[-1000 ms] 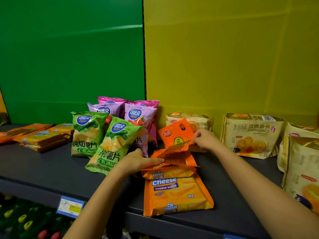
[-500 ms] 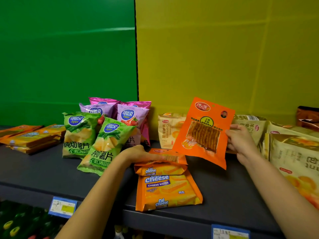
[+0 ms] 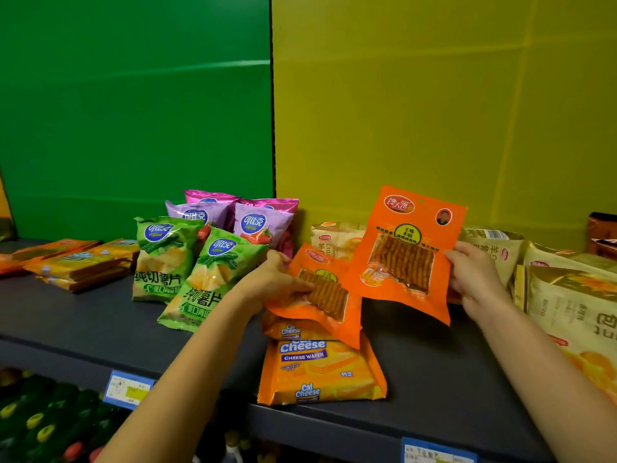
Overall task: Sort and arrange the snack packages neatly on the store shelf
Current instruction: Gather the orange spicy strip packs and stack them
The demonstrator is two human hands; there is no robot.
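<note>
My right hand [image 3: 472,279] grips the right edge of an upright orange snack pouch [image 3: 409,252] with a clear window, held above the dark shelf [image 3: 100,322]. My left hand [image 3: 272,282] holds a second, tilted orange pouch [image 3: 325,292] by its left side, thumb on its front. That pouch hangs just over two stacked Cal Cheese wafer packs [image 3: 317,372] lying at the shelf's front. Green chip bags [image 3: 187,262] and purple and pink chip bags [image 3: 233,215] stand left of my left hand.
Cream croissant bags [image 3: 567,305] crowd the right side, with more [image 3: 334,238] behind the pouches. Flat orange wafer packs [image 3: 76,259] lie stacked at far left. Brown packages [image 3: 602,232] sit at the right edge. Price tags [image 3: 128,389] hang on the shelf lip; bottles show below.
My left hand has lifted a second orange pouch off the wafer stack. The pouch in my right hand has moved slightly right and stands more upright.
</note>
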